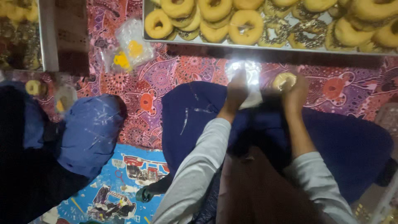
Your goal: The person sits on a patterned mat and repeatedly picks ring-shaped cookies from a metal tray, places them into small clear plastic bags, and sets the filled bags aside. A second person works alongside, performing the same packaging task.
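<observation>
The round, yellow-glazed doughnut [284,80] sits pinched in your right hand [295,92], fingers closed around its lower edge, just above your dark blue lap cloth [344,141]. Your left hand [237,92] is just beside it, to the left, gripping the clear, shiny plastic bag [245,74], which lies upright between your hands with its glare hiding the mouth. So the doughnut lies to the right of the bag, nearly touching. The metal tray of glazed doughnuts [265,46] lies beyond both hands.
</observation>
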